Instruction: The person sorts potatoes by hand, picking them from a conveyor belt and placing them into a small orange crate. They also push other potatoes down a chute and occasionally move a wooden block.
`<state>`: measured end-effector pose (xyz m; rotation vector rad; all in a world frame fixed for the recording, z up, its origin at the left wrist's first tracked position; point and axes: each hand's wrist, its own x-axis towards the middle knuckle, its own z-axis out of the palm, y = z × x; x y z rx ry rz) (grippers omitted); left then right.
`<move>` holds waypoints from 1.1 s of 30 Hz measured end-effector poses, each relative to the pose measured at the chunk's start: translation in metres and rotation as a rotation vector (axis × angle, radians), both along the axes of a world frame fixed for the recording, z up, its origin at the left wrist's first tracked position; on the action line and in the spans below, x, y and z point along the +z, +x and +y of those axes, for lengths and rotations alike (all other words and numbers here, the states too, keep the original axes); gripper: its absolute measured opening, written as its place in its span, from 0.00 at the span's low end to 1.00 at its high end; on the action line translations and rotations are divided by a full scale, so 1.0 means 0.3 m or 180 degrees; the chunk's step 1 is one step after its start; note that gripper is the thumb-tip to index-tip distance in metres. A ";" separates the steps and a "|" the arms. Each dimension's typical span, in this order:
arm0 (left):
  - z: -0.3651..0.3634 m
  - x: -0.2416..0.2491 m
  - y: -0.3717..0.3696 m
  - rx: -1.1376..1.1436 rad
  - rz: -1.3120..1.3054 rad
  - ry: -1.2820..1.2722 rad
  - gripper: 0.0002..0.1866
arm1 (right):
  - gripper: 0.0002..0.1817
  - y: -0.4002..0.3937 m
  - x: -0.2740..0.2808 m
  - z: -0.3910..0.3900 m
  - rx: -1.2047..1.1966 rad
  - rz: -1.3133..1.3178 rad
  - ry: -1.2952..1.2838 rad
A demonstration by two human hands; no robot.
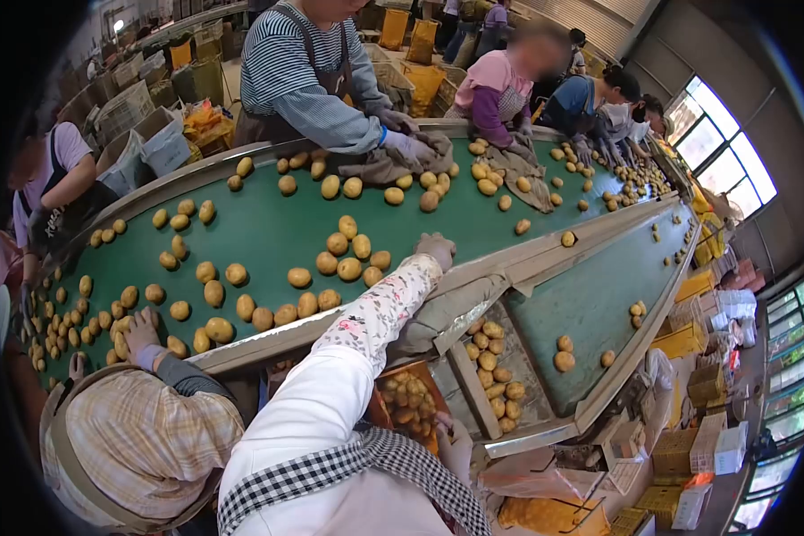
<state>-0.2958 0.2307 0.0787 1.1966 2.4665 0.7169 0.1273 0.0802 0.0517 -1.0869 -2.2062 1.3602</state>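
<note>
My left hand (436, 251), in a pale glove below a floral cuff, reaches over the near edge of the green belt (268, 219). Its fingers look slightly apart, and nothing shows in them. Yellow potatoes (349, 269) lie to its left on the belt. Lower down, my gloved right hand (456, 444) pinches the rim of an orange mesh bag (431, 406) that holds potatoes. Just right of the bag, more potatoes (497, 375) lie in a metal chute.
Across the belt, a person in a striped top (299, 85) handles a grey cloth (402, 161); other workers stand further along. At lower left, a person in a plaid top (147, 438) reaches onto the belt. A second belt (598, 304) runs to the right, beside crates (674, 451).
</note>
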 end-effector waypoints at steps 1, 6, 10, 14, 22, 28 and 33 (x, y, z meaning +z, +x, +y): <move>0.011 -0.031 -0.012 0.0055 -0.0121 0.0380 0.18 | 0.17 0.011 -0.010 -0.008 -0.0062 -0.0051 -0.0066; -0.141 0.113 0.266 -0.0273 -0.0935 0.2702 0.14 | 0.17 0.095 -0.119 -0.004 -0.0376 0.0103 -0.0632; -0.359 -0.040 0.487 -0.1443 -0.2087 0.1612 0.13 | 0.16 0.111 -0.055 0.025 -0.0254 -0.0006 -0.0325; -0.574 -0.276 0.624 -0.1827 -0.2372 -0.0043 0.17 | 0.16 0.148 -0.121 0.096 -0.0195 0.0428 -0.0384; -0.611 -0.312 0.814 -0.2054 -0.2355 0.0740 0.29 | 0.22 0.064 -0.190 0.195 0.0217 0.0031 -0.1221; -0.618 -0.159 0.851 -0.1125 -0.3446 0.0384 0.34 | 0.23 0.017 -0.234 0.274 0.0569 0.0533 -0.0762; -0.634 -0.268 0.868 -0.1716 -0.1389 0.1059 0.43 | 0.16 0.016 -0.154 0.220 0.0475 0.0753 -0.1314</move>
